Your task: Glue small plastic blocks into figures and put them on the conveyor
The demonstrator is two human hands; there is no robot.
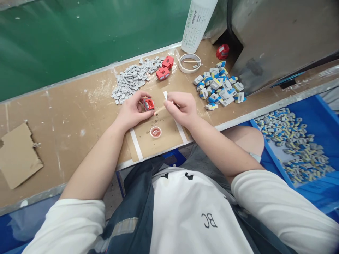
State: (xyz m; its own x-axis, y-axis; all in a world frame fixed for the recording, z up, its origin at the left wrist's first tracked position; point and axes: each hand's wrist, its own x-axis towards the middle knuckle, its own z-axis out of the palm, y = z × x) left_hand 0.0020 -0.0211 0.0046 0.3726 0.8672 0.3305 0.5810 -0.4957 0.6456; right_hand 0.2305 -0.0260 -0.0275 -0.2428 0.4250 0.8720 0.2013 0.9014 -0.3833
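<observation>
My left hand (134,110) pinches a small red plastic part (149,104) with grey edges between thumb and fingers, its hollow side facing up. In my right hand (182,107) is a thin wooden stick (160,110), its tip pointing left to just beside the red part; whether they touch I cannot tell. A small white piece (165,94) pokes up by the right fingers. Below the hands stands a little clear cup (155,132) of reddish liquid, with dark spots on the cardboard just above it.
Grey small pieces (132,80) lie heaped behind my left hand, beside red parts (162,73). A tape roll (189,63), a white bottle (197,26) and a pile of white-blue-yellow parts (221,86) stand farther right. A blue bin (317,116) holds more parts. Torn cardboard (19,155) lies left.
</observation>
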